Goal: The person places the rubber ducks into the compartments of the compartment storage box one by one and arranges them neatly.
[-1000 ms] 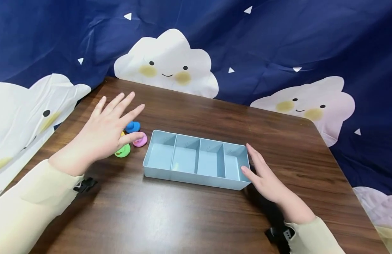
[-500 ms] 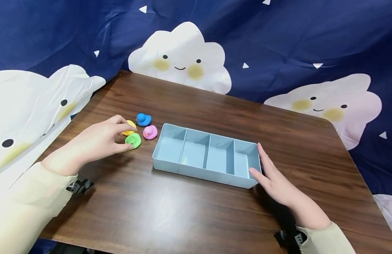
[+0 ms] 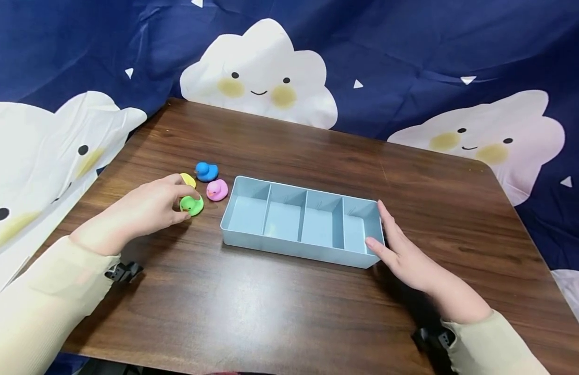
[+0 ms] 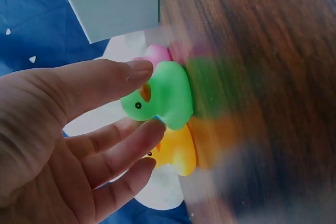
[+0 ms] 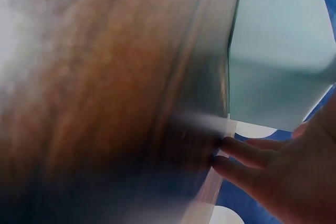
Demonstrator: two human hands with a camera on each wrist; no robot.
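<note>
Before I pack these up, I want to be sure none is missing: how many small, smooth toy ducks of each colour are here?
Small green toy duck: 1
Small yellow toy duck: 1
Small blue toy duck: 1
Small pink toy duck: 1
Total: 4 ducks

You wear cream sleeves [image 3: 60, 297] at eight and four o'clock, a small black device [image 3: 123, 272] at each cuff [image 3: 474, 329].

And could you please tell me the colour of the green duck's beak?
The beak is orange, showing best in the left wrist view.
</note>
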